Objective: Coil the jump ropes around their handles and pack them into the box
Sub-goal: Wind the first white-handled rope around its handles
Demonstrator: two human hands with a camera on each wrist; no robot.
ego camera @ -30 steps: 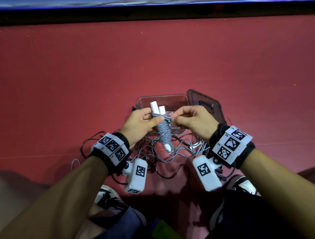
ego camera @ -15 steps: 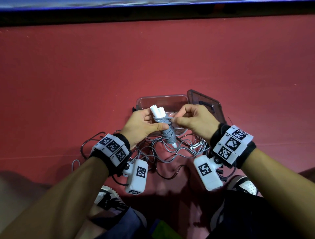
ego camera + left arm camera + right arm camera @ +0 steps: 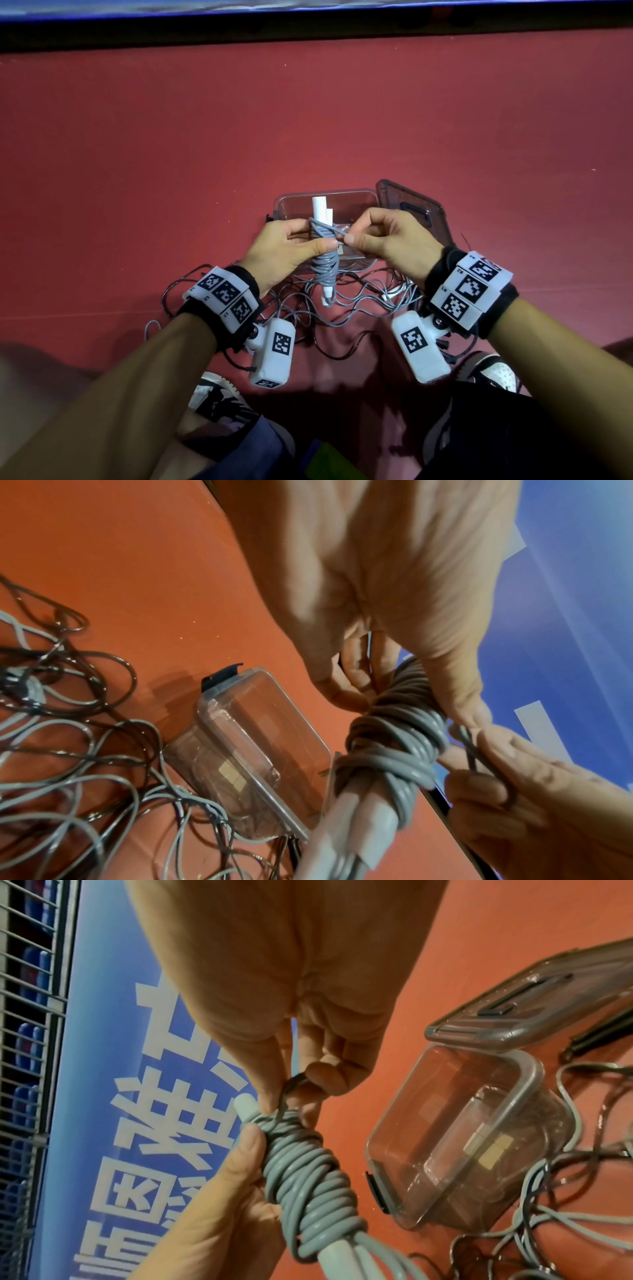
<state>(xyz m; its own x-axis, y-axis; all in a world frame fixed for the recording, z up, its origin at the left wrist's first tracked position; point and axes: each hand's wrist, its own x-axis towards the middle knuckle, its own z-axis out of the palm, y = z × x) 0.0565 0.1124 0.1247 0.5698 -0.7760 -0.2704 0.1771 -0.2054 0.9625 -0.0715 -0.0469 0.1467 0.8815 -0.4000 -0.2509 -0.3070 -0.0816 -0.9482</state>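
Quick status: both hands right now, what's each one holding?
Left hand: gripping the coiled grey jump rope bundle around its white handles.
Right hand: pinching the loose rope end at the coil.

The right hand [image 3: 284,993] pinches the end of the grey rope [image 3: 308,1172] coiled around the white handles [image 3: 245,1104]. The left hand [image 3: 219,1199] grips this bundle, left of the clear box [image 3: 527,1096].

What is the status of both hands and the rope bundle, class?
Left hand grips coiled grey rope bundle. Right hand pinches the loose strand end. Clear box open, empty of ropes. Loose ropes tangled on floor.
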